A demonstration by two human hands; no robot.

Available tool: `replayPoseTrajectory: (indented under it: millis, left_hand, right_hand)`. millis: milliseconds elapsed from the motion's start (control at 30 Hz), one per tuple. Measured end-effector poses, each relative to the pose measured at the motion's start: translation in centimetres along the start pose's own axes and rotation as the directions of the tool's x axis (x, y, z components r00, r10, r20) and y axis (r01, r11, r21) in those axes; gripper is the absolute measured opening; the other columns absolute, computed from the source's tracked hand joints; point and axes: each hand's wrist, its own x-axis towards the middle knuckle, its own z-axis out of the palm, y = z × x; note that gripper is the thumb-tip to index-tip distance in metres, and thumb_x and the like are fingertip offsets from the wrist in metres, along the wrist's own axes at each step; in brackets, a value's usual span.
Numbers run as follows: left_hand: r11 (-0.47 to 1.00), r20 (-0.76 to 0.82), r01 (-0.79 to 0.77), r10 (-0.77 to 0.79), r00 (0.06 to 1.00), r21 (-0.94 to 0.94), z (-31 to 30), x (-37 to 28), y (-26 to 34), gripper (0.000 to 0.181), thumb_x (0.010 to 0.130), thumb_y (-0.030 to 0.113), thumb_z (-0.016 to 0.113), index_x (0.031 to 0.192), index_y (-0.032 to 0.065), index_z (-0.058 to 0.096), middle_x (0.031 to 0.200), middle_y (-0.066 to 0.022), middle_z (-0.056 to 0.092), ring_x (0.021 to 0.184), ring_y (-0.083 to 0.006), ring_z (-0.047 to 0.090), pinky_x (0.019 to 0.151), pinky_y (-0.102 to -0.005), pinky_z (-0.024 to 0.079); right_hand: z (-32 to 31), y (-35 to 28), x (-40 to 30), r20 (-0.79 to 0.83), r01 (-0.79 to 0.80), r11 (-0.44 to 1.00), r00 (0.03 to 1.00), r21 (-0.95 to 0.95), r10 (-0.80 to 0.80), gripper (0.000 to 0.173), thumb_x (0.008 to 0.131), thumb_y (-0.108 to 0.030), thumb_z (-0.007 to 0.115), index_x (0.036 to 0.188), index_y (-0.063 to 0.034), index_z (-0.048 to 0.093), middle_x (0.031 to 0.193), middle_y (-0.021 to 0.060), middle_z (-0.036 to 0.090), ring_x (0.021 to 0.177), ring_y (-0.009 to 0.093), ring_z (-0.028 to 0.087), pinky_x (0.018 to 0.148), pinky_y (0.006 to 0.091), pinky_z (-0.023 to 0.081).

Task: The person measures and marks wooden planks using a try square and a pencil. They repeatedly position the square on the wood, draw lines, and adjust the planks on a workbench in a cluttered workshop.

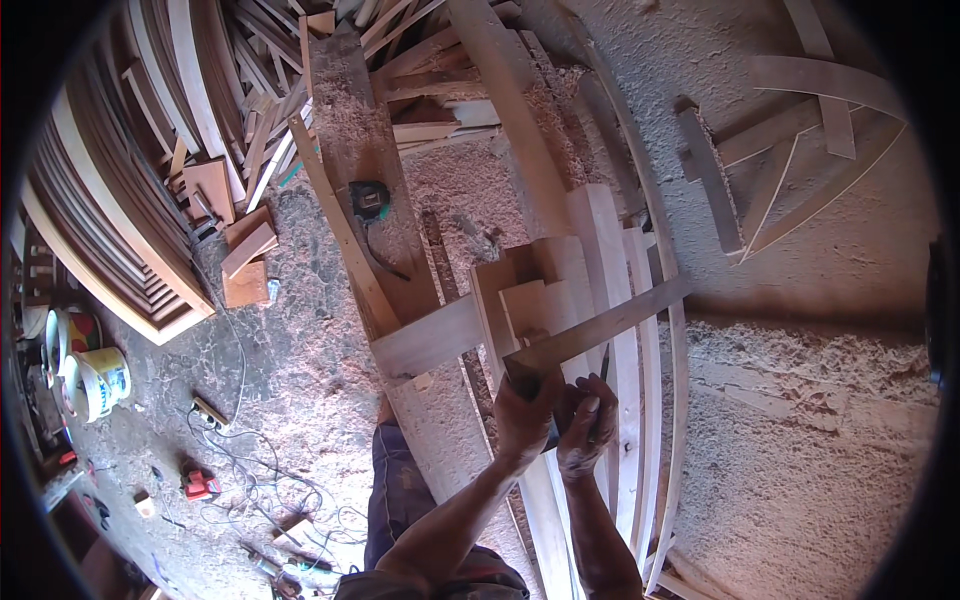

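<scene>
My left hand [529, 416] is closed around the near end of a long flat wooden strip [600, 328], which lies slantwise over several upright-edged boards. A dark part under that end is mostly hidden by my fingers. Close beside it, touching or nearly so, my right hand [589, 427] has curled fingers and holds a thin dark stick [604, 361], perhaps a pencil. Under the strip stand short pieces of wood [523, 307] and pale long boards [626, 405]. A crosswise board [427, 337] reaches out to the left.
A tape measure [369, 201] lies on a dusty plank [345, 97]. Curved wooden frames [120, 187] lean at the left, near buckets [97, 382]. Cables [255, 465] and a red tool [199, 485] lie on the floor. Wood offcuts [795, 150] rest against the right wall.
</scene>
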Motion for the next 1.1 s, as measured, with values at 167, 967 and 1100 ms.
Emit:
replayPoseTrajectory:
  millis: [167, 967, 1100]
  left_hand:
    - [0.999, -0.020, 0.018, -0.017, 1.000, 0.027, 0.3, -0.6, 1.5, 0.025, 0.088, 0.020, 0.075, 0.094, -0.0015, 0.062, 0.081, -0.0038, 0.065, 0.074, -0.0084, 0.059, 0.067, -0.0263, 0.049]
    - [0.996, -0.048, -0.044, 0.048, 0.998, 0.078, 0.0, 0.2, -1.4, 0.038, 0.089, 0.023, 0.076, 0.113, -0.0024, 0.059, 0.095, -0.0065, 0.069, 0.083, -0.0098, 0.063, 0.074, -0.0263, 0.051]
    - [0.993, -0.040, -0.053, 0.058, 0.998, 0.105, 0.0, 0.1, -1.3, 0.039, 0.088, 0.023, 0.077, 0.113, -0.0021, 0.059, 0.095, -0.0069, 0.069, 0.083, -0.0108, 0.063, 0.074, -0.0270, 0.052]
  right_hand:
    - [-0.1, -0.3, -0.2, -0.026, -0.103, 0.992, 0.994, 0.067, 0.105, 0.043, 0.107, -0.034, 0.044, 0.131, 0.0004, 0.054, 0.111, 0.0186, 0.067, 0.093, 0.026, 0.069, 0.082, 0.0367, 0.054]
    - [2.7, -2.7, 11.6, 0.472, -0.465, 0.862, 0.817, 0.203, 0.331, 0.030, 0.100, -0.028, 0.062, 0.092, 0.0010, 0.061, 0.065, 0.0015, 0.059, 0.057, 0.008, 0.054, 0.052, 0.0254, 0.045]
    - [2.7, -3.2, 12.1, 0.511, -0.465, 0.871, 0.793, 0.156, 0.332, 0.029, 0.099, -0.027, 0.062, 0.090, 0.0009, 0.060, 0.066, 0.0021, 0.059, 0.057, 0.008, 0.055, 0.052, 0.0257, 0.045]
